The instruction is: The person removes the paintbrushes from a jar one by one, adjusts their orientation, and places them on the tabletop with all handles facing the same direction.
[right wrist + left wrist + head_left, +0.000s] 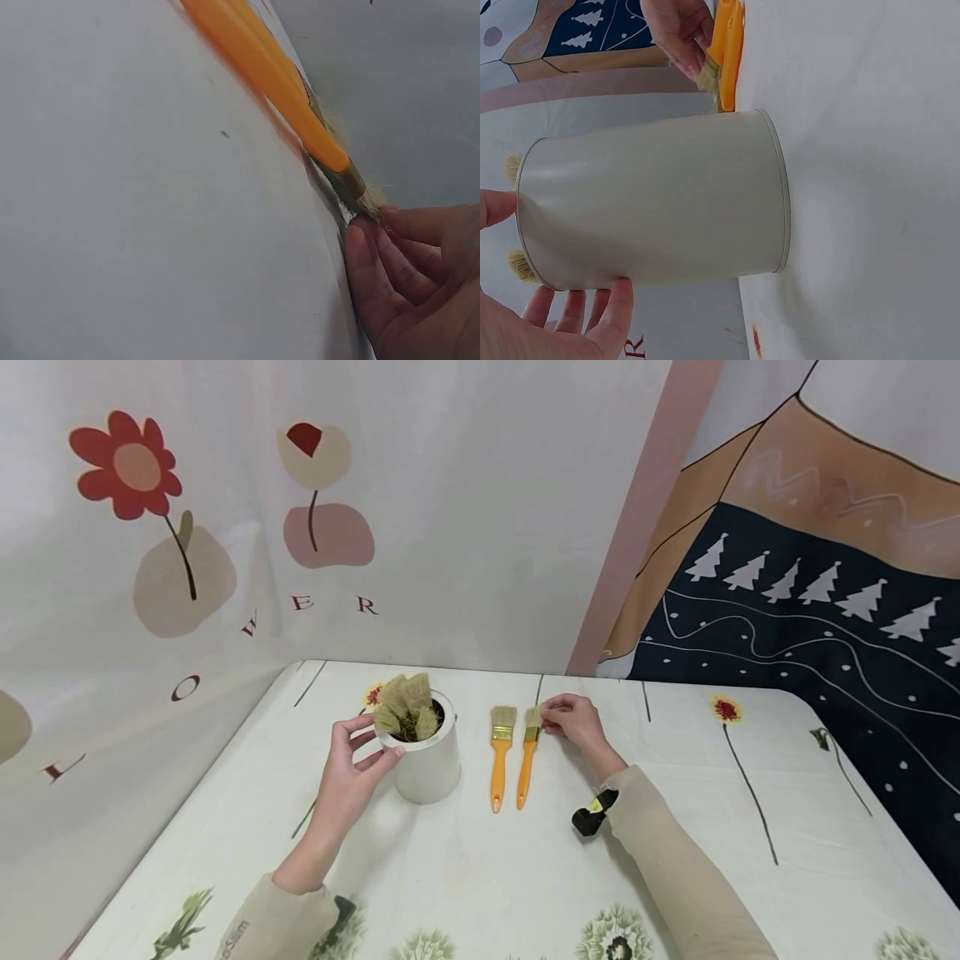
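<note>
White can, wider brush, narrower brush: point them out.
White can point(427, 768), head view: its outer wall.
Wider brush point(499, 762), head view: its orange handle.
Narrower brush point(527, 762), head view: its orange handle.

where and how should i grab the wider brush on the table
I'd pinch the wider brush at the middle of its orange handle, coming from above on the person's side. It lies with the slim handle pointing toward the person and the bristles away, with the white can to its left and the narrower brush to its right.
</note>
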Tool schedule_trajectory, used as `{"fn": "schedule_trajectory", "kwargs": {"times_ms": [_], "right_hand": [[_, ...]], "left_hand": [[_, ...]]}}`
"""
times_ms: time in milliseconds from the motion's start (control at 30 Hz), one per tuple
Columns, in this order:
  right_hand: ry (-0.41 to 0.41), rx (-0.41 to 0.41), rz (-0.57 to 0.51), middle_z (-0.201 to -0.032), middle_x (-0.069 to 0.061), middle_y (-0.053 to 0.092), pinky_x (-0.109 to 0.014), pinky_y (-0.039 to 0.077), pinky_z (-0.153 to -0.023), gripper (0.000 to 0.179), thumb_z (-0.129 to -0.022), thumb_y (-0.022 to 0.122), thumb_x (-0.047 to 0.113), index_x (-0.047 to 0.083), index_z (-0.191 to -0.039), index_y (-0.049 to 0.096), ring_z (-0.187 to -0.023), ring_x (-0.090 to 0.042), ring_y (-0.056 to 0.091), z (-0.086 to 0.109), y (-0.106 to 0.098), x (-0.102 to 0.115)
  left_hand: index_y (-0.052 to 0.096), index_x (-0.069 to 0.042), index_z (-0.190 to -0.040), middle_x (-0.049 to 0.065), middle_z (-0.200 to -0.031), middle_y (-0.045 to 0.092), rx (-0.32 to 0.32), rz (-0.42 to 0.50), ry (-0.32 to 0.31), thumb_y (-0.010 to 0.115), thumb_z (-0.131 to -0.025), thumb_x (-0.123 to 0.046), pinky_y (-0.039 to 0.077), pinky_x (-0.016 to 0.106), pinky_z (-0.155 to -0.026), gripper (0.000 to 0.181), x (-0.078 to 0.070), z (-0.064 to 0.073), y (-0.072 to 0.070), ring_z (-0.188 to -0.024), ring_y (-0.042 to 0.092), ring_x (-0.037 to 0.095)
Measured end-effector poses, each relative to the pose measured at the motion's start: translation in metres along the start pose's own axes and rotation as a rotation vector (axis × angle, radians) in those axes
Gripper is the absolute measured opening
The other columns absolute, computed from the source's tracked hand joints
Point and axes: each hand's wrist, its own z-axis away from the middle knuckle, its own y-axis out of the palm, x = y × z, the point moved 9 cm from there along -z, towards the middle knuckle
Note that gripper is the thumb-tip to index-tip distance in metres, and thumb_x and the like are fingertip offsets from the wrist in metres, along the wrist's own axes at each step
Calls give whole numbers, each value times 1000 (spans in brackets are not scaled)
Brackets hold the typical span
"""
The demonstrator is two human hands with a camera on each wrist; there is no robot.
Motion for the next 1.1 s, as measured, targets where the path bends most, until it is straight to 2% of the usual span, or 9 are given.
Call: {"fn": "schedule_trajectory", "kwargs": {"times_ms": [267, 433, 767, 933, 1100], "right_hand": [[19, -1, 21, -108, -15, 72, -15, 59, -66, 23, -98, 64, 15, 4, -118, 66, -76, -7, 66, 1, -3, 2], [17, -5, 16, -110, -15, 72, -16, 59, -67, 23, -98, 64, 14, 4, -118, 67, -76, -8, 66, 2, -6, 4], [-40, 13, 11, -119, -19, 69, -29, 63, -85, 23, -96, 65, 10, 1, -118, 66, -94, -15, 69, 5, -11, 13], [-55, 13, 19, -120, -19, 68, -30, 62, -89, 24, -97, 64, 9, 1, -119, 66, -101, -21, 69, 7, -11, 17], [-78, 20, 22, -120, -19, 68, -31, 62, -90, 24, -97, 64, 9, 1, -120, 65, -100, -19, 68, 9, -11, 22]], "left_hand": [[28, -2, -143, 14, -155, 31, -1, -5, -1, 67, -95, -14, 49, 10, -98, 63, -2, 1, 0, -143, 39, 29], [28, -1, -142, 14, -155, 31, -3, -4, -2, 67, -95, -13, 48, 12, -100, 62, -2, 1, 0, -143, 39, 28], [28, -2, -142, 12, -156, 30, 1, -11, -9, 67, -95, -15, 49, 22, -107, 63, 0, 1, 0, -143, 38, 27], [28, -3, -143, 12, -157, 30, 0, -9, -12, 67, -95, -16, 50, 19, -104, 63, 0, 1, 0, -143, 39, 27], [27, -4, -144, 11, -157, 29, 2, -10, -13, 67, -95, -16, 51, 23, -106, 64, 0, 1, 0, -143, 39, 28]]}}
